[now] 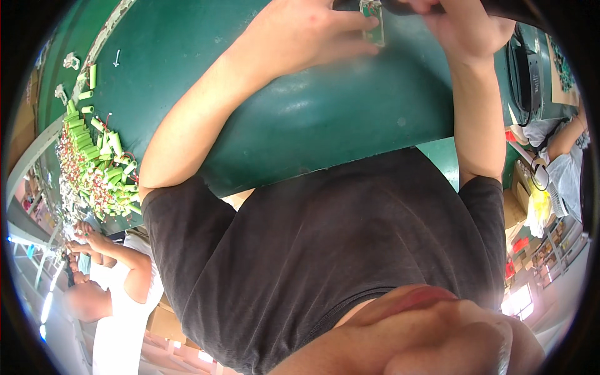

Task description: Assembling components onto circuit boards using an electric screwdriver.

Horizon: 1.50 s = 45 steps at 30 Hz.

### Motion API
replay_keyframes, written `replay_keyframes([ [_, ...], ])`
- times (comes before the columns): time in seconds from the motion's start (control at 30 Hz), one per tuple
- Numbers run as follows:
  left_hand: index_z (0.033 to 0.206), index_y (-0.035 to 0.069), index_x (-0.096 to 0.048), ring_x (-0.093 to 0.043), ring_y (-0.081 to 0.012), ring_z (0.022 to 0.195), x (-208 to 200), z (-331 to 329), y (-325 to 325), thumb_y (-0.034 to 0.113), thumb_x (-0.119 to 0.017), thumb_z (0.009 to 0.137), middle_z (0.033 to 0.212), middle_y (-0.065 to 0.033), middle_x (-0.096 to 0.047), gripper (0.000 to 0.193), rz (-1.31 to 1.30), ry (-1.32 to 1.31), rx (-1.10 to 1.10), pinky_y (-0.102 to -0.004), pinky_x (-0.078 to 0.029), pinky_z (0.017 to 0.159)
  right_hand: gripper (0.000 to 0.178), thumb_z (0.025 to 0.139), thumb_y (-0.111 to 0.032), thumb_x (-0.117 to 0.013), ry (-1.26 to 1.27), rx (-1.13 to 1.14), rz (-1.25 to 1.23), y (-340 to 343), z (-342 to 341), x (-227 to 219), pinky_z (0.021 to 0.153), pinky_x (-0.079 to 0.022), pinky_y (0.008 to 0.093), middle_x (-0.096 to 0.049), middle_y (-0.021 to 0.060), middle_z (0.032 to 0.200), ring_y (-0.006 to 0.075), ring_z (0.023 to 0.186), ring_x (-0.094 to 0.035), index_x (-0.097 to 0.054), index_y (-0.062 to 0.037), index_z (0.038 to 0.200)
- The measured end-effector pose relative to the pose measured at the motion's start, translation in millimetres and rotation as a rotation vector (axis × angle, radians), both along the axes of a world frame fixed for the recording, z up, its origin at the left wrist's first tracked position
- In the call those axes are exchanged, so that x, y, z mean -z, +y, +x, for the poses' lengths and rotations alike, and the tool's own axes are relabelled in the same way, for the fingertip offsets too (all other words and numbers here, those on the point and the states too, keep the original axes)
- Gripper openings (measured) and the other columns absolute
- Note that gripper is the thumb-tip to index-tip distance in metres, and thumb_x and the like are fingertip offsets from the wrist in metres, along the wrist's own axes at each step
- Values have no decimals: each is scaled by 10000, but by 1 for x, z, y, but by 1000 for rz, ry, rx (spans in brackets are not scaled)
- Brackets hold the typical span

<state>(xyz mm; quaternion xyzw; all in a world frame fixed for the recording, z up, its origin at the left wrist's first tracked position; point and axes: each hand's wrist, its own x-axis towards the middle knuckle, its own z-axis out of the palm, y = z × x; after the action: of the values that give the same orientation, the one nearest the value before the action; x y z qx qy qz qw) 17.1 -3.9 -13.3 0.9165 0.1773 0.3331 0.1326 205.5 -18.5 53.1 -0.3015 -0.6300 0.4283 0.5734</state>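
Note:
At the top edge, over the green table (337, 125), my left hand (312, 34) reaches to a small clear rectangular case (373, 34) with a green piece inside. A fingertip lies across the case and another finger is at its lower end; the lower fingers are smeared by motion. My right hand (472, 31) is to the right of the case, its fingers curled and partly cut off by the frame. Beside those fingers is a dark thing (400, 7), too cropped to name. What the right hand grips is hidden.
A heap of green cylindrical cells (94, 150) with red wires lies at the table's left. A black adapter-like box (526, 78) with a cable is at the right. One person (125, 275) sits at lower left; another person's arm (565, 140) shows at right.

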Motion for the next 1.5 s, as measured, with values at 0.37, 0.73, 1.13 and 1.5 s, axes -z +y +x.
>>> replay_keyframes([
  [0.37, 1008, 17, -728, -580, -435, 1259, -26, -3, -11, 151, -834, 773, 1426, -268, -528, 291, 36, 42, -62, -441, -518, 1032, 298, 895, 65, -592, 154, -39, -61, 6, 7, 0, 481, -398, 235, -531, 26, 665, 91, 476, -478, -462, -39, 1141],
  [0.73, 1302, 42, -528, -538, -415, 1281, -39, -70, 164, 155, -646, 938, 1300, -245, -545, 399, -124, 143, -530, -446, -434, 1078, 347, 883, 96, -643, 742, -525, 88, 42, 2, 42, 502, -416, 266, -552, 42, 689, 119, 516, -521, -446, -22, 1142],
  [1.13, 1089, 41, -675, -634, -372, 1064, -21, -71, 165, 43, -616, 899, 1284, -188, -604, 200, 211, -132, -630, -427, -499, 960, 443, 858, 54, -659, 146, -129, -107, 23, 23, 20, 513, -432, 275, -577, 46, 695, 124, 545, -536, -460, 4, 1251],
  [1.5, 982, 0, -738, -699, -339, 827, -22, 32, 219, 135, -754, 826, 874, -191, -696, 208, -44, -94, -456, -409, -558, 778, 364, 876, 73, -701, 182, -132, 123, 22, 12, 22, 883, -514, 333, -673, 37, 869, 142, 842, -642, -543, 45, 1203],
])
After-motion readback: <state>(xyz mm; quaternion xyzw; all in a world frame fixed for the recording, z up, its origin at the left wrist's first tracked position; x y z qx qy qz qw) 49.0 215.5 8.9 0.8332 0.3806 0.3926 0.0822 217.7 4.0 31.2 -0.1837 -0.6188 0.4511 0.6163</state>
